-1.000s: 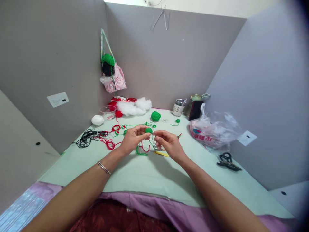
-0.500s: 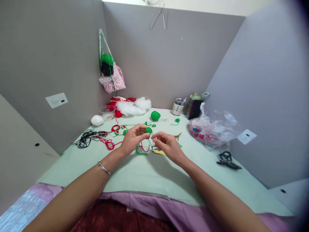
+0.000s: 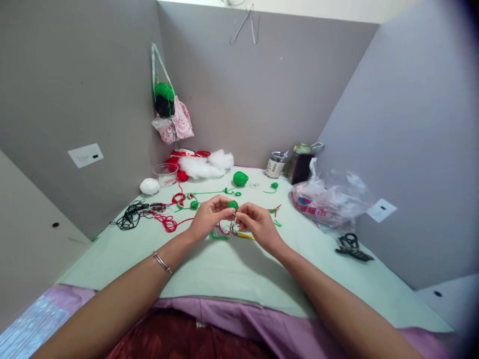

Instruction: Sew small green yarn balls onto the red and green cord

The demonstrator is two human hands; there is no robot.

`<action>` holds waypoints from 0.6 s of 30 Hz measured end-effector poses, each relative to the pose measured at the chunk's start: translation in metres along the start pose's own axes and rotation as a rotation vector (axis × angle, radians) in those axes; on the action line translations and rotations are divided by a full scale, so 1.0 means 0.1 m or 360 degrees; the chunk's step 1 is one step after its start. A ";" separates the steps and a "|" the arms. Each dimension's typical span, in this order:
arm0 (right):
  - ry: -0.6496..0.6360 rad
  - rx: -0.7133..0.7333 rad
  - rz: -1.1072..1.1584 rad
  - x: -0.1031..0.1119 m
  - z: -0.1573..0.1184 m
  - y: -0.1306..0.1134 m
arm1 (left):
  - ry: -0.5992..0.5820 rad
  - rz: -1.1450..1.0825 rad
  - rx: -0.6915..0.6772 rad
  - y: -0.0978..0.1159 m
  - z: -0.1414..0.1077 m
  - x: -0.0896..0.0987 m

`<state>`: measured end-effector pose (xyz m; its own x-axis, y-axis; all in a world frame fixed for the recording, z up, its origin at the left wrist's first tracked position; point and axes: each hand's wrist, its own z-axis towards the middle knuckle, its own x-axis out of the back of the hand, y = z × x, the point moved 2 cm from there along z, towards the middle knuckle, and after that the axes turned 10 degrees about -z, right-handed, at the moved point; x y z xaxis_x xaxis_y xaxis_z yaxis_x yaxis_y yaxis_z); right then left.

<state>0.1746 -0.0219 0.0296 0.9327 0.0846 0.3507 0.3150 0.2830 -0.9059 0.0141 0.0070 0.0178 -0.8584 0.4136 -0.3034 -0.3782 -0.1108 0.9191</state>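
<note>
A small green yarn ball (image 3: 232,205) is pinched in the fingers of my left hand (image 3: 210,215), above the middle of the table. My right hand (image 3: 257,223) is closed right beside it, its fingertips meeting my left ones at the ball's lower edge; what they pinch is too small to make out. Beneath the hands lie a yellow-handled tool (image 3: 245,235) and a loose green strand (image 3: 218,237). Red yarn (image 3: 170,223) and a tangle of black yarn (image 3: 130,215) spread to the left. Behind the hands rests a larger green yarn ball (image 3: 240,178).
White stuffing (image 3: 205,164) and a clear tub (image 3: 165,175) stand at the back left, near a white yarn ball (image 3: 149,186). A pen holder (image 3: 275,165), a dark phone (image 3: 302,168), a plastic bag (image 3: 325,199) and a black hair clip (image 3: 354,248) are on the right.
My right hand has come in against my left fingertips, closing the small gap between them. The green ball has shifted slightly right and down with my left hand.
</note>
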 end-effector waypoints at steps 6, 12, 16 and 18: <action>-0.0059 -0.0103 0.0263 0.03 0.03 -0.02 | 0.0048 0.0506 -0.0313 -0.04 -0.03 0.01; 0.0059 0.0210 -0.0609 0.04 -0.04 0.02 | -0.0111 0.0941 -0.0476 -0.06 -0.05 0.01; 0.0192 0.0425 -0.0882 0.10 -0.02 -0.06 | -0.0163 0.0993 -0.0441 -0.10 -0.03 0.03; 0.0285 0.0401 -0.0592 0.21 0.01 -0.15 | -0.0166 0.0966 -0.0426 -0.13 -0.01 0.05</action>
<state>0.1896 -0.0237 0.0512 0.7875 -0.2258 0.5735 0.6011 0.4874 -0.6334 0.0144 0.0091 0.0042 -0.9130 0.2912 0.2858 0.0765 -0.5659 0.8209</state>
